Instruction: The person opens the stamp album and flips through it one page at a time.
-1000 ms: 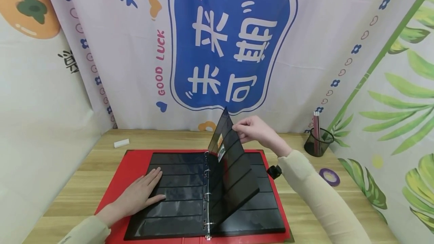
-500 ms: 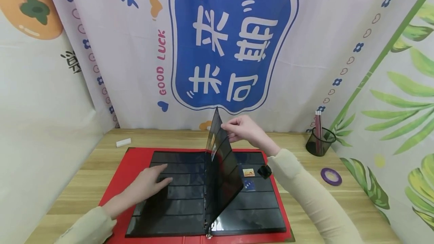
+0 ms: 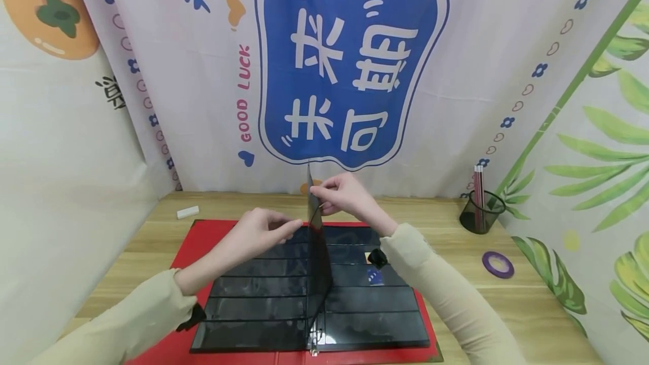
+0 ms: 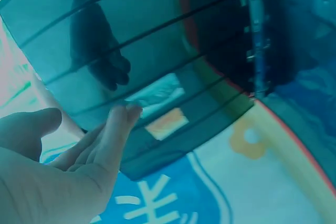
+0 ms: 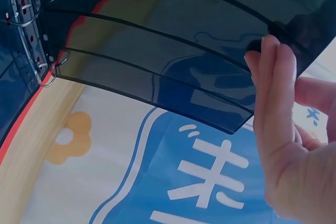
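A red ring-binder stamp album [image 3: 195, 246] lies spread on the table, with black strip-pocket pages on both sides. One stamp album page [image 3: 318, 269] stands nearly upright over the metal rings [image 5: 29, 35]. My right hand [image 3: 347, 193] pinches its outer edge near the top corner. From the other side my left hand [image 3: 261, 230] reaches to the page, fingers extended and thumb apart; in the left wrist view its fingertips overlap the page. Two small stamps, one orange [image 4: 167, 123] and one greenish [image 4: 157, 95], sit in the raised page. A blue stamp [image 3: 375, 276] shows on the right-hand page below.
A white eraser-like block [image 3: 187, 212] lies at the back left of the wooden table. On the right are a black mesh cup [image 3: 481, 216] holding pencils and a purple roll of tape [image 3: 498, 264]. A printed cloth [image 3: 218, 100] hangs behind.
My right hand has swung the page leftward from a right tilt to nearly upright. My left hand has lifted off the left-hand page and moved up toward the raised one. Stamps underneath came into view.
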Tool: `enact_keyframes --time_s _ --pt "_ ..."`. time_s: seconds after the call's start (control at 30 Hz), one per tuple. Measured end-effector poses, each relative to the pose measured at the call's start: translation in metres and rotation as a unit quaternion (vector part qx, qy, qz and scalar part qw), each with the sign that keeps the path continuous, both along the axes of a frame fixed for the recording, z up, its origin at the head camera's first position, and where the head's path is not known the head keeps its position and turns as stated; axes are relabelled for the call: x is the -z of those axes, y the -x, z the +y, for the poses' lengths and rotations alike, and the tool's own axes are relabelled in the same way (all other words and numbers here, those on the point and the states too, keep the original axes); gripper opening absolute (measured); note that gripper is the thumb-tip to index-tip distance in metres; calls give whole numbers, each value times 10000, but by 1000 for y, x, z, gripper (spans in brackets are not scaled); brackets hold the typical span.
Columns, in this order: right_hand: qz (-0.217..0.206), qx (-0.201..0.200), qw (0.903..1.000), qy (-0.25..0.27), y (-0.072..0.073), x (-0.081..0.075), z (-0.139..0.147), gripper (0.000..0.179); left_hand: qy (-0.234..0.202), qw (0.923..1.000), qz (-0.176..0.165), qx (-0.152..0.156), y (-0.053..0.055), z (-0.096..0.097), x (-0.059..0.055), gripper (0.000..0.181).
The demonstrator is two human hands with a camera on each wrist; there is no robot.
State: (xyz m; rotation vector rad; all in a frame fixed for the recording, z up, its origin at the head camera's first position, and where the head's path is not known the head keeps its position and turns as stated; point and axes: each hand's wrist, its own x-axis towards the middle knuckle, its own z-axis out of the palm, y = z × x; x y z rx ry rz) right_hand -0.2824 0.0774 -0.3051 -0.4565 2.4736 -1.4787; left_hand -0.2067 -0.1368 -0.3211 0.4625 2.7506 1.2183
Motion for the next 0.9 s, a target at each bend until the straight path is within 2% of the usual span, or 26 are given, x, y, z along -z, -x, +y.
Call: enact_keyframes --time_s 0.17,0.23,0.37,0.47,0.57,0.77,0.9 --pt "194 -140 9997 -92 -4 -2 -8 28 -167 9993 -329 -1 -2 12 -14 39" --pt "293 -177 9993 -122 -5 -1 -10 30 -61 9996 -271 55 -2 15 -18 41" --pt "462 -210 9986 -126 -6 0 -12 30 347 9992 120 167 0 20 -25 40" --pt "515 -244 9983 -122 -6 2 -12 29 555 9977 303 258 1 21 -27 33" --pt "508 -284 9982 -117 -7 3 -11 30 501 9982 206 245 1 18 -28 24" --pt "635 -277 9976 -63 -6 8 -3 32 348 9994 -13 -26 -1 7 -30 21" --pt "704 -205 9973 -106 -4 16 6 30 248 9994 -147 -208 -5 -5 -27 22"
